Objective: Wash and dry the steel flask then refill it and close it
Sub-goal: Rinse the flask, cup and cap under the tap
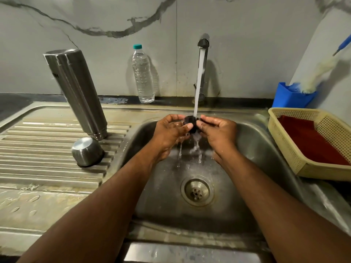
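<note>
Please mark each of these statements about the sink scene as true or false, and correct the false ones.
1. The tap is running. True.
2. The steel flask lies flat in the sink basin. False: it stands upside down on the ribbed drainboard.
3. Both hands hold a small black stopper under the stream. True: left hand and right hand grip it.
4. The steel cup is upright and full. False: it sits inverted beside the flask.
5. The plastic bottle has a red cap. False: the cap is teal.
</note>
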Motion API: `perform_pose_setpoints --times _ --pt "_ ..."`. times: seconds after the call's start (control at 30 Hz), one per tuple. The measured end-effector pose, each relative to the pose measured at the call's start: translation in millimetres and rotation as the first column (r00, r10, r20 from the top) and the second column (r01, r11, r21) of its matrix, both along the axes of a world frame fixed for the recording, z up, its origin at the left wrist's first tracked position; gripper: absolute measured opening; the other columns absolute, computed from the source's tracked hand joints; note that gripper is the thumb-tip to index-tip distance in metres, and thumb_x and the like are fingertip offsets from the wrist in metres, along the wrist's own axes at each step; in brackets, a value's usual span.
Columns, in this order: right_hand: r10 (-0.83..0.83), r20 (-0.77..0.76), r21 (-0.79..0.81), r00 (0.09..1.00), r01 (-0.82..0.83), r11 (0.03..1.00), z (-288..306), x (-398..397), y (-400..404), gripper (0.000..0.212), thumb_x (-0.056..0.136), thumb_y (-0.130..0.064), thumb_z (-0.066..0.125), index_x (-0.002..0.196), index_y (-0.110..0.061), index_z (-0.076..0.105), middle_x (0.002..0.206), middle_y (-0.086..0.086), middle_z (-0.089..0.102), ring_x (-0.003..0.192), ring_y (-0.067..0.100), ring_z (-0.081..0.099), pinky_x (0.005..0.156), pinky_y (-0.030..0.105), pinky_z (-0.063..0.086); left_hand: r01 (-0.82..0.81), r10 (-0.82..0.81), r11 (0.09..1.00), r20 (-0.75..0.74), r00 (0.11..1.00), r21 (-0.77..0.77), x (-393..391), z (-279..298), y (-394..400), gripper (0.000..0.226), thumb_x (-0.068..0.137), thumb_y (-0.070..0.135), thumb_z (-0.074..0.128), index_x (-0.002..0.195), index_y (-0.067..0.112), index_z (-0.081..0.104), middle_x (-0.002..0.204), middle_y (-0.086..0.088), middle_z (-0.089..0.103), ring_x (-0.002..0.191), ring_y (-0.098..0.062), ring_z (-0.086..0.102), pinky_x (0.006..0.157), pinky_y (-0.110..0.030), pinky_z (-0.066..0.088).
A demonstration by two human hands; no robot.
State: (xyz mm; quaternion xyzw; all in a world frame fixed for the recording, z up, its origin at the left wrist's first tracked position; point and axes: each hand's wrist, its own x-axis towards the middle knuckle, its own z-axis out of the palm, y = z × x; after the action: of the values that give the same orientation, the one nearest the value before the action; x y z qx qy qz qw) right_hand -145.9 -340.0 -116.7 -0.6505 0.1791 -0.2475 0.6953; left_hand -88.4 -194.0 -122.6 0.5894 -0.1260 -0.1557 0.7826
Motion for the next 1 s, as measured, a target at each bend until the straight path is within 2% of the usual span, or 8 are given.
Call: perform_pose_setpoints --times 0.13,0.3,0.4,0.6,0.67,0.77,0.9,1.0 --pt "-0.047 -0.011 0.011 0.999 0.047 0.999 7.9 -1.5 -1.2 0.018 0.084 0.003 0.079 0.093 -0.012 0.078 0.091 0.005 0.078 0.085 0.018 0.078 0.080 0.038 0.065 -0.057 0.043 0.994 0.155 0.987 0.092 -2.5 -1.2 -2.0 0.048 0.077 -0.003 0.087 0.122 0.004 0.071 0.115 -0.015 0.077 0.105 -0.029 0.077 0.086 -0.042 0.065" --pt "0.013 -0.039 0.025 0.999 -0.012 1.000 10.6 -3.6 -0.3 0.015 0.090 0.000 0.073 0.097 -0.013 0.076 0.096 0.004 0.076 0.085 0.017 0.077 0.073 0.032 0.065 -0.115 0.101 0.992 0.188 0.977 0.061 1.1 -1.5 -1.4 0.054 0.068 0.017 0.091 0.119 0.008 0.077 0.116 -0.012 0.078 0.109 -0.029 0.076 0.093 -0.047 0.063" --pt "0.078 -0.055 0.012 0.995 -0.078 0.997 6.0 -2.4 4.3 0.022 0.094 0.001 0.067 0.109 -0.013 0.075 0.100 -0.001 0.074 0.091 0.016 0.075 0.075 0.032 0.065 -0.100 0.089 0.993 0.162 0.983 0.059 1.9 -1.3 -0.4 0.046 0.074 0.015 0.088 0.118 0.003 0.077 0.113 -0.015 0.079 0.106 -0.029 0.077 0.090 -0.048 0.064" --pt "0.079 -0.065 -0.179 0.995 -0.089 0.980 -1.6 0.2 3.2 0.033 0.089 0.000 0.074 0.118 -0.015 0.076 0.109 -0.001 0.076 0.100 0.016 0.074 0.084 0.039 0.064 -0.090 0.090 0.996 -0.028 0.996 0.011 5.8 -0.3 0.6 0.036 0.082 0.004 0.083 0.117 -0.002 0.075 0.113 -0.018 0.078 0.104 -0.031 0.078 0.080 -0.036 0.066" --pt "0.095 -0.072 -0.260 0.993 -0.111 0.959 -1.3 -1.7 2.3 0.032 0.088 0.000 0.076 0.117 -0.013 0.076 0.106 0.000 0.077 0.093 0.016 0.076 0.081 0.038 0.065 -0.118 0.119 0.992 -0.031 0.992 0.038 7.5 -0.9 2.7 0.032 0.084 0.004 0.082 0.115 -0.004 0.074 0.111 -0.018 0.079 0.103 -0.030 0.078 0.078 -0.035 0.066" --pt "0.087 -0.067 -0.243 0.994 -0.101 0.965 2.6 -5.4 -0.4 0.027 0.087 0.003 0.077 0.113 -0.005 0.075 0.101 0.007 0.077 0.079 0.015 0.078 0.072 0.036 0.066 -0.165 0.162 0.980 0.041 0.986 0.111 9.4 -3.4 3.9 0.025 0.089 0.004 0.079 0.113 -0.001 0.075 0.109 -0.015 0.079 0.099 -0.026 0.079 0.079 -0.035 0.066" --pt "0.094 -0.046 -0.192 0.994 -0.102 0.976 2.2 -7.1 -5.9 0.044 0.084 0.007 0.077 0.125 -0.007 0.070 0.107 0.005 0.075 0.092 0.016 0.077 0.075 0.035 0.066 -0.117 0.101 0.978 0.097 0.990 0.174 10.1 -5.4 1.7 0.024 0.095 0.004 0.072 0.119 0.002 0.074 0.114 -0.015 0.078 0.100 -0.024 0.079 0.083 -0.037 0.066" --pt "0.108 -0.044 -0.312 0.993 -0.116 0.943 -0.6 -7.3 -4.5 0.044 0.088 0.004 0.073 0.129 -0.012 0.070 0.119 0.003 0.073 0.106 0.014 0.071 0.086 0.037 0.064 -0.161 0.108 0.941 0.184 0.977 0.298 6.0 -5.6 0.3 0.018 0.101 0.008 0.066 0.117 0.004 0.074 0.104 -0.016 0.079 0.084 -0.021 0.080 0.076 -0.034 0.066"
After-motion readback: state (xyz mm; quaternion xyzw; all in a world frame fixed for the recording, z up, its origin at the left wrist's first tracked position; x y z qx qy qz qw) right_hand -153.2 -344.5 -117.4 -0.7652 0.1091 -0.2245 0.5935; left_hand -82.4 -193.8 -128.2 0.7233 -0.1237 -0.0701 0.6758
